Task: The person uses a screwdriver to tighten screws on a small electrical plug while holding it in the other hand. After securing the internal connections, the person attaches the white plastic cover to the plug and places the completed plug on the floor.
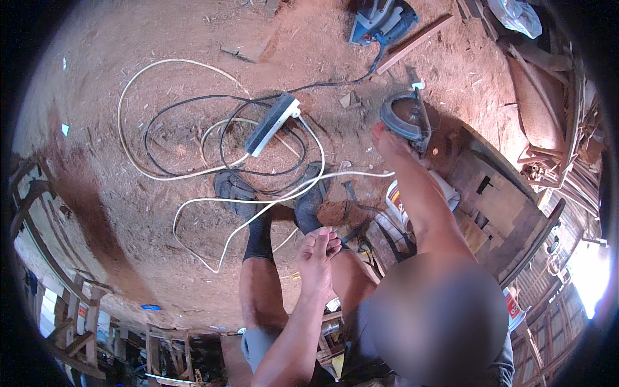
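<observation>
My right hand (389, 143) reaches forward with its fingers closed at the near edge of a grey tool (401, 116). The tool has a curved, arch-like frame and a straight metal edge; its exact kind is unclear. Over my right shin, my left hand (316, 251) is raised with the fingers curled in and the thumb against them. Anything it might hold is hidden. In front of my feet, a dark-and-white power strip (273, 124) lies among loops of white cable (122, 109) and black cable (149, 129).
A blue power tool (385, 22) and a wooden strip (414, 44) lie at the far side. Beside my right arm stand a white bucket (394, 197) and a large wooden panel (500, 193). Scrap wood (574, 180) is piled at right. A blurred patch covers the lower right.
</observation>
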